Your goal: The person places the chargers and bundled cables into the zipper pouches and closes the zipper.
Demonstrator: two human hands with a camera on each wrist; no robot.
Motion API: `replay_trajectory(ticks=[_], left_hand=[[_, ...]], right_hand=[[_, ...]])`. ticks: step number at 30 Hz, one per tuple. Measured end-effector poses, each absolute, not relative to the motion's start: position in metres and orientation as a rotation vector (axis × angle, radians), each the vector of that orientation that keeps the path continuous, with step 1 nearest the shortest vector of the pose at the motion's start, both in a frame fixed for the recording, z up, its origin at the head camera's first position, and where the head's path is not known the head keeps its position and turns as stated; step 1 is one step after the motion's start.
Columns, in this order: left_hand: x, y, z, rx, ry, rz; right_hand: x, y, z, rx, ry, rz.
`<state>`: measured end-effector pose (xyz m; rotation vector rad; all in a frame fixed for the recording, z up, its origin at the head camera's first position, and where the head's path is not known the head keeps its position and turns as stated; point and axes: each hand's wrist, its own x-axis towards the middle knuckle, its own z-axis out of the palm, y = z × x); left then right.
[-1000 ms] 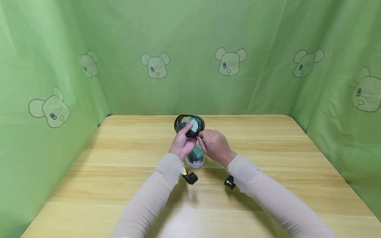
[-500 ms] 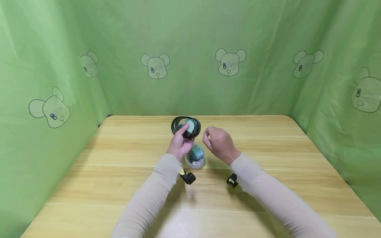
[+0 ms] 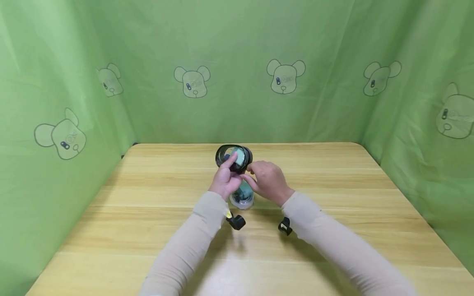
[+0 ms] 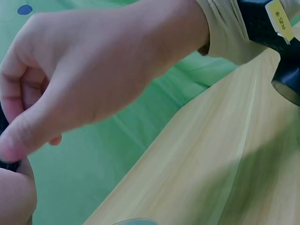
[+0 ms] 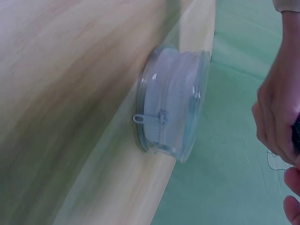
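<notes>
My left hand (image 3: 224, 181) grips a black-rimmed, rounded object (image 3: 221, 157) raised above the table, its thumb lying over a pale teal part. The exact kind is unclear. Close by on the right is my right hand (image 3: 269, 181), its fingers bent at the object's lower right edge. In the right wrist view, two right fingertips (image 5: 293, 180) stand apart beneath the left hand, nothing visible between them. On the table below both hands sits a clear round zip case (image 5: 171, 101) with a white zip pull; its teal top and dark shapes show in the head view.
The wooden table (image 3: 148, 230) has green curtains (image 3: 237, 115) with bear-head drawings along its back and sides. A black wrist camera (image 3: 236, 222) hangs under the left sleeve, another wrist camera (image 3: 285, 226) under the right one.
My right hand moved away from the black-rimmed object to the right, then came back to its lower edge. My left hand shifted slightly left and back, still gripping the object. The clear case stayed put.
</notes>
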<state>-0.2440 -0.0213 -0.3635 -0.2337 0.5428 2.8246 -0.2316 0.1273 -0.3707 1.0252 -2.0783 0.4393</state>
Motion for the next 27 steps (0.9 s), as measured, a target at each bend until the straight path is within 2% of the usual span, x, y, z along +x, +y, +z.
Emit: replay_trajectory(ticks=[10, 27], left_hand=[[-0.2435, -0.0182, -0.3633, -0.264, 0.552, 2.817], [-0.2452, -0.0201, -0.3642, -0.261, 0.553, 2.836]], right_hand=[[-0.2297, 0.1219, -0.3736, 0.899, -2.064, 0.436], [-0.2290, 0.1199, -0.3737, 0.928, -2.089, 0.373]])
